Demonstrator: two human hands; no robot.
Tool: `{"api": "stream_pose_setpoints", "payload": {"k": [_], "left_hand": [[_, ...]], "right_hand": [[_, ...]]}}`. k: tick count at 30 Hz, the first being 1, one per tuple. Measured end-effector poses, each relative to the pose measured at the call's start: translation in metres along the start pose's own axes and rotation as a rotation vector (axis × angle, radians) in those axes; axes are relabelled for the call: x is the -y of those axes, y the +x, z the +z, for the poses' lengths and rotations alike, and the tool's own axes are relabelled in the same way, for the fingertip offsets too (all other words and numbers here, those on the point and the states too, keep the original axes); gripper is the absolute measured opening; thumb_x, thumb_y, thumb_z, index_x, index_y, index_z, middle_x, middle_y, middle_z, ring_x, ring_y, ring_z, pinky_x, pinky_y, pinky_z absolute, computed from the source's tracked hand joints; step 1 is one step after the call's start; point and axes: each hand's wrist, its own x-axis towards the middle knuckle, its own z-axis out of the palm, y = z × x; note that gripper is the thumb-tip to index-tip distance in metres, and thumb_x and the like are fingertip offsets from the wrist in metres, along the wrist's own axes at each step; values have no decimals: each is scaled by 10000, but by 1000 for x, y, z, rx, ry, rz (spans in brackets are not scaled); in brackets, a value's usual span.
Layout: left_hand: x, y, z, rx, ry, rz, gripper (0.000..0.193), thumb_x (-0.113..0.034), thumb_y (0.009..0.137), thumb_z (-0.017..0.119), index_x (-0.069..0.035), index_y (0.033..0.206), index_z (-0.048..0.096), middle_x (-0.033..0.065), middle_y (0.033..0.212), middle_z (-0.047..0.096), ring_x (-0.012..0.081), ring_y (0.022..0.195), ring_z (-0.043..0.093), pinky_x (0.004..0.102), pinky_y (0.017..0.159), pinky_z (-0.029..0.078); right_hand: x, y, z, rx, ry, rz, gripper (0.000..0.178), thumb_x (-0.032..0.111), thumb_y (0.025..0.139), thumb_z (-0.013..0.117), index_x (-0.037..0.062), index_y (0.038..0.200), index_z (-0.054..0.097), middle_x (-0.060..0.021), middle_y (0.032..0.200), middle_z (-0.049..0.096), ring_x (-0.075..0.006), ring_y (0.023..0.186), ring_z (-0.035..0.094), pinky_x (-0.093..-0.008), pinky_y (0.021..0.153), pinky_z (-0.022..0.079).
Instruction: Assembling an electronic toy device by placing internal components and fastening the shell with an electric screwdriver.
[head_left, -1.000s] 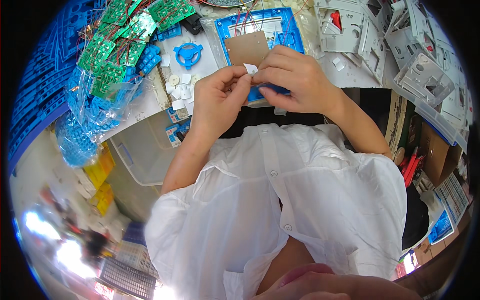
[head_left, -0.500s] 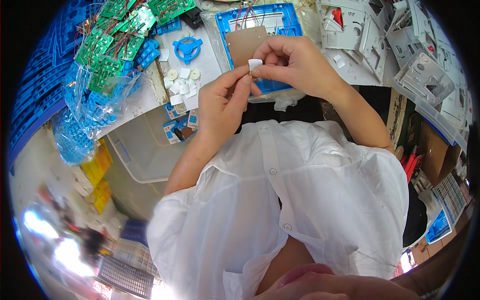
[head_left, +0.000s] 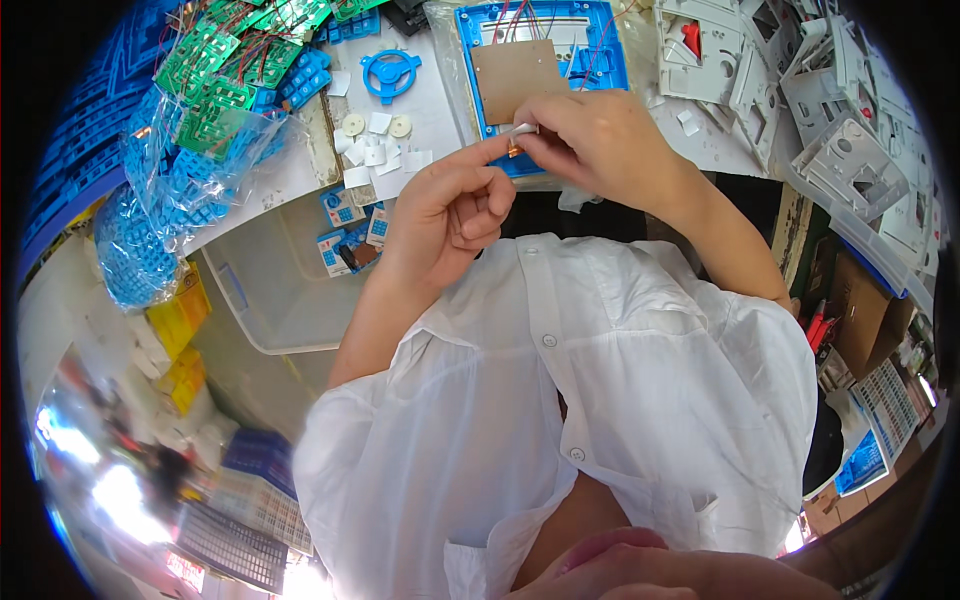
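Note:
My right hand (head_left: 610,140) pinches a small white piece (head_left: 524,129) between thumb and index finger. Just beneath it shows a tiny copper-coloured part (head_left: 515,148), too small to name. The straight index finger of my left hand (head_left: 450,205) reaches to the white piece's edge, while that hand's other fingers curl inward around nothing visible. Behind my hands lies a blue plastic casing (head_left: 618,45) with thin wires and a brown board (head_left: 520,78) across it. Several white square pieces (head_left: 375,155) and cream round discs (head_left: 400,126) are scattered to the left.
A blue ring-shaped part (head_left: 390,76) lies beyond the white pieces. Green circuit boards (head_left: 215,115) and bagged blue keypads (head_left: 140,260) heap up at left. White plastic housings (head_left: 850,165) crowd the right. A clear bin (head_left: 290,300) sits below the table edge.
My left thumb has come away from the white piece, and its index finger has straightened. The right hand has lowered slightly, still pinching. The tabletop has shifted a little in view.

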Motion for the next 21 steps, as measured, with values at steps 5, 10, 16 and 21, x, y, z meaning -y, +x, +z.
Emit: {"api": "stream_pose_setpoints", "payload": {"k": [5,10,16,21], "left_hand": [[10,-17,18,-231,551,416,473,-6,976,530,46,1445,497,74,825,644,69,563,445,200,510,350],[16,-15,-9,-323,1258,799,348,30,914,612,-30,1252,669,61,813,643,116,622,545,248,556,431],[19,7,-18,-175,1624,1139,299,13,780,698,-74,1064,738,68,848,641,260,681,611,357,577,475],[14,10,-17,-145,1744,1067,313,23,787,695,-38,1092,730,107,897,649,292,776,626,396,672,493]], "right_hand": [[-3,2,-6,80,119,59,121,127,906,737,65,988,673,-82,700,674,-262,612,668,-351,561,503],[-2,7,-3,163,-1,45,169,248,930,689,80,942,671,-128,701,678,-337,660,677,-445,591,528],[1,8,6,108,-161,11,186,251,929,687,69,919,651,-122,707,670,-334,647,680,-438,565,532],[-1,6,8,94,-170,6,198,261,929,691,72,921,632,-113,681,661,-327,609,671,-427,539,526]]}}
